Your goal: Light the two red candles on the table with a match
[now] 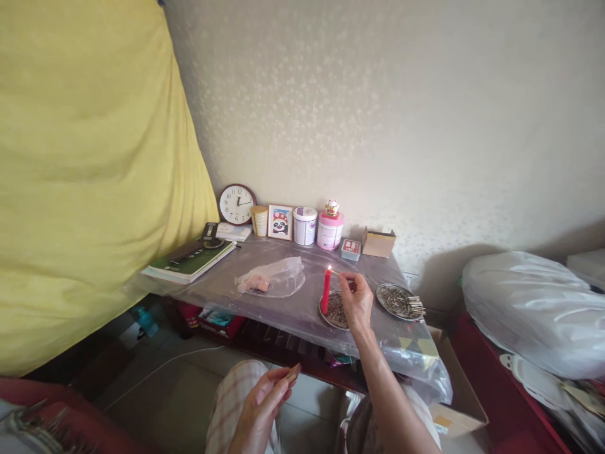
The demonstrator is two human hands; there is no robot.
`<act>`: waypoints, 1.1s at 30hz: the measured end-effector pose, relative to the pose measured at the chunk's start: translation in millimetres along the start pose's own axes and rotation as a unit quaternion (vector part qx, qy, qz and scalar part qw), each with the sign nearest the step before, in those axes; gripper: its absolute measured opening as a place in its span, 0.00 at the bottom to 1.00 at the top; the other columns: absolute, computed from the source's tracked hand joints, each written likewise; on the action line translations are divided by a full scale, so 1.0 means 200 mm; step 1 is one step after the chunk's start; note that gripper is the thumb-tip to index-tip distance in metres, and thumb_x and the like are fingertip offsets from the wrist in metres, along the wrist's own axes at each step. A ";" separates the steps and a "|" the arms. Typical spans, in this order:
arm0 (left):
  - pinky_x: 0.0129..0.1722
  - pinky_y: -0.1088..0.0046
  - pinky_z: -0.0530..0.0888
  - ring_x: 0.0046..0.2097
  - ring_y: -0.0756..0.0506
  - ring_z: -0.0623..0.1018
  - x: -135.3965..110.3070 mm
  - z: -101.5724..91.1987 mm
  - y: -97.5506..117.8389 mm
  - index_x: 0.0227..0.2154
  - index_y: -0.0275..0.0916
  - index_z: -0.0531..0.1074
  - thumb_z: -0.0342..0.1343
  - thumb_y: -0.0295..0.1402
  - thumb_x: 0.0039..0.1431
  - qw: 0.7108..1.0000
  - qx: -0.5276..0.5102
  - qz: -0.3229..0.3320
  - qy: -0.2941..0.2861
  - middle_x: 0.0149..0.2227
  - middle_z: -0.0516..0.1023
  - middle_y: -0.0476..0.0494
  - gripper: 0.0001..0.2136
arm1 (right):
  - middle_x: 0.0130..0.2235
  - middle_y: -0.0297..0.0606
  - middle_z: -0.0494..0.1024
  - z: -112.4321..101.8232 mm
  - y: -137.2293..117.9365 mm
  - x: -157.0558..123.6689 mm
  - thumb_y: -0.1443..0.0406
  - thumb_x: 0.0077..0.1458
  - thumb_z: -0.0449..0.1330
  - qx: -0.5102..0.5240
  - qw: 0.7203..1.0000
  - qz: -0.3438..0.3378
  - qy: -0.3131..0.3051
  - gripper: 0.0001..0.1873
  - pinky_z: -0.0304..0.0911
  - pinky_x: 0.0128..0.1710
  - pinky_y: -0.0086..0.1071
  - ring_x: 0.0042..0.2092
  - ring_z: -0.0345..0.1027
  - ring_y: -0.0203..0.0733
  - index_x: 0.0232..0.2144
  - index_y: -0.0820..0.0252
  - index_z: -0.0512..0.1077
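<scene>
A red candle stands upright on a round plate covered with dark bits, and a flame shows at its top. My right hand pinches a thin matchstick whose tip meets the flame at the wick. Lower down, over my lap, my left hand is closed on a small flat box, which looks like a matchbox. Right of my right hand lies a second plate with dark bits and several pale matchsticks along its edge.
On the plastic-covered table lie a clear bag and a green book. A clock, a panda picture, tubs and a cardboard box line the wall. A yellow curtain hangs left.
</scene>
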State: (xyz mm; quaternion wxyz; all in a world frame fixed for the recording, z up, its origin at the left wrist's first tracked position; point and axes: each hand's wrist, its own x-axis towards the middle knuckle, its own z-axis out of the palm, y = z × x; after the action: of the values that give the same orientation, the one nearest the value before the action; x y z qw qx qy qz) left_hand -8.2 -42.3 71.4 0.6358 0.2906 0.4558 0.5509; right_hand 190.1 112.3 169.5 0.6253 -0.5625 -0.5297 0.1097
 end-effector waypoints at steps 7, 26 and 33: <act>0.56 0.52 0.71 0.53 0.31 0.78 0.02 -0.01 -0.02 0.36 0.43 0.83 0.70 0.52 0.43 1.000 0.001 0.000 -0.004 0.45 0.85 0.36 0.21 | 0.29 0.38 0.78 0.01 0.01 0.01 0.53 0.52 0.57 -0.006 1.000 -0.002 0.002 0.16 0.62 0.35 0.35 0.29 0.66 0.41 0.29 0.59 0.76; 0.57 0.54 0.70 0.54 0.32 0.78 0.02 -0.03 -0.03 0.37 0.42 0.82 0.69 0.54 0.43 1.000 -0.003 -0.011 -0.008 0.45 0.85 0.37 0.23 | 0.30 0.39 0.78 0.02 0.01 0.01 0.52 0.51 0.56 -0.014 1.000 0.003 -0.006 0.17 0.62 0.34 0.35 0.29 0.65 0.42 0.30 0.59 0.75; 0.57 0.55 0.69 0.54 0.32 0.77 0.02 -0.04 -0.03 0.37 0.42 0.82 0.70 0.53 0.43 1.000 -0.015 -0.013 -0.009 0.46 0.85 0.37 0.23 | 0.28 0.38 0.77 0.02 0.00 0.01 0.52 0.51 0.56 -0.015 1.000 0.007 -0.006 0.17 0.62 0.33 0.34 0.28 0.64 0.41 0.30 0.59 0.75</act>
State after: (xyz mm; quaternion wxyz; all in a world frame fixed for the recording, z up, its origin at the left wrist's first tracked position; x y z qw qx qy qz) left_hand -13.4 -40.3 60.9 0.6514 0.2802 0.4452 0.5467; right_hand 188.6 116.0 169.6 0.6129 -0.5748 -0.5310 0.1093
